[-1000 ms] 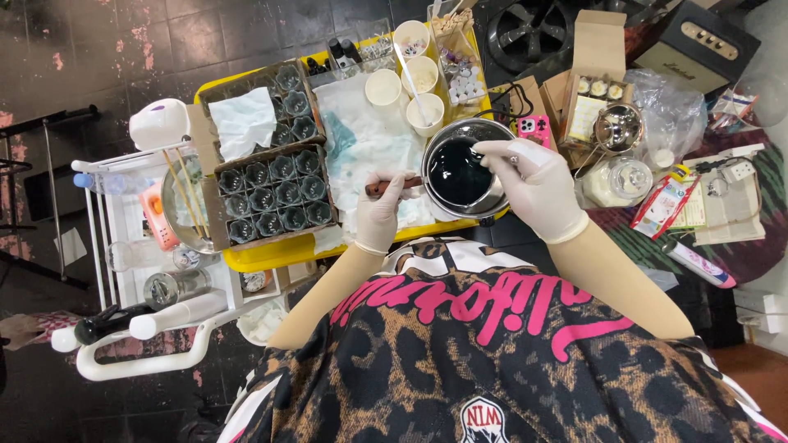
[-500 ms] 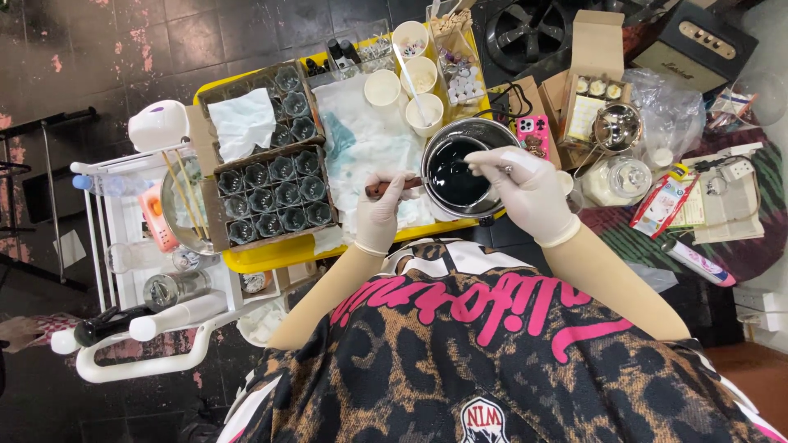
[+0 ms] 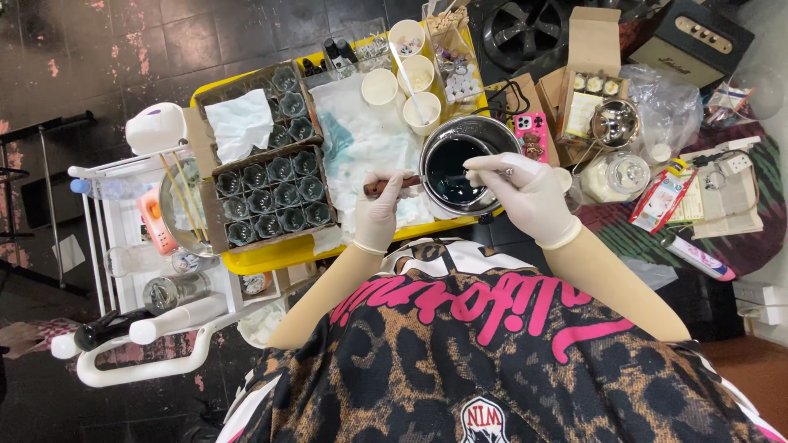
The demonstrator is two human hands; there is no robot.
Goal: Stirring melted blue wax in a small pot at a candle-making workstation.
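A metal pot (image 3: 484, 131) with dark liquid sits at the front of a yellow tray (image 3: 271, 256). My left hand (image 3: 379, 212), in a white glove, grips the pot's brown handle (image 3: 392, 185). My right hand (image 3: 525, 195), also gloved, holds a thin stirring tool (image 3: 486, 173) over the dark liquid. A cardboard box of small empty glass jars (image 3: 271, 201) lies left of my left hand.
White paper cups (image 3: 406, 66) stand behind the pot on a stained cloth (image 3: 361, 139). A pink phone (image 3: 532, 135), a metal bowl (image 3: 616, 121), a glass jar (image 3: 620, 176) and packets lie to the right. A white cart (image 3: 139, 246) with bottles stands left.
My right hand has shifted slightly over the pot while stirring. My left hand has stayed on the handle.
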